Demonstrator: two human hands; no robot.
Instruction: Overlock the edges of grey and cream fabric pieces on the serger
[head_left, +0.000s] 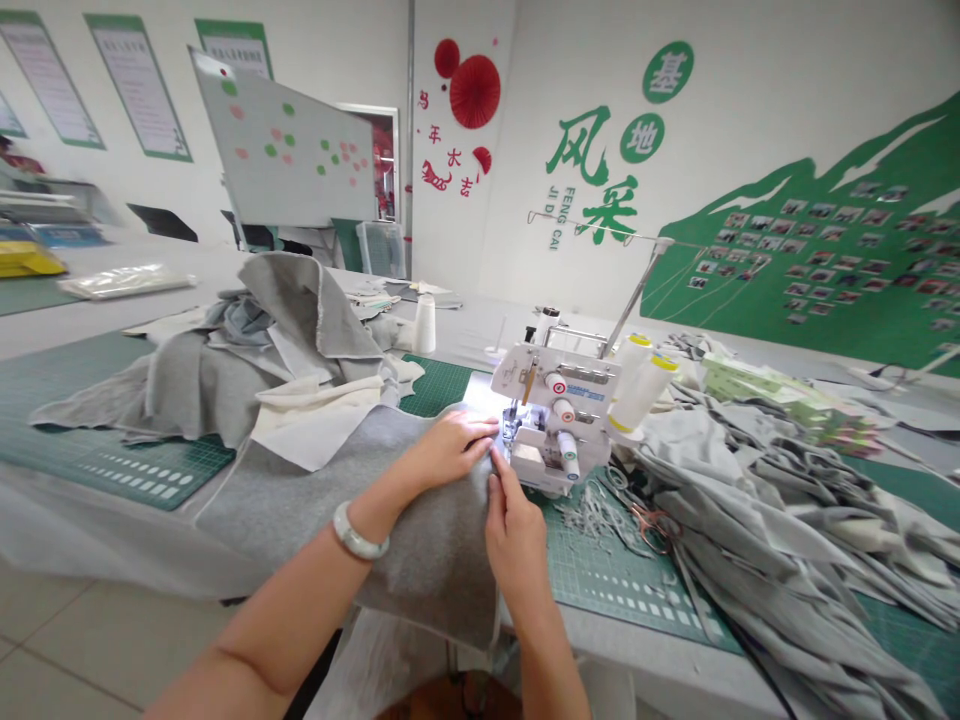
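Observation:
A large grey fabric piece [435, 540] spreads over the table front and hangs down past its edge. Its right edge runs up to the lit needle area of a white overlock sewing machine [559, 415]. My left hand [450, 447] lies flat on the fabric, fingers stretched toward the presser foot. Just below it, my right hand [516, 525] grips the fabric's right edge between thumb and fingers, with the index finger pointing at the machine. A pale bracelet [360, 535] circles my left wrist.
Grey and cream cloth [300, 320] is heaped at left, and more grey cloth [780, 530] lies at right. Scissors [656, 525] and thread scraps [600, 515] rest on a green cutting mat [600, 575]. Thread cones [643, 385] stand behind the machine; another white cone [425, 325] stands left.

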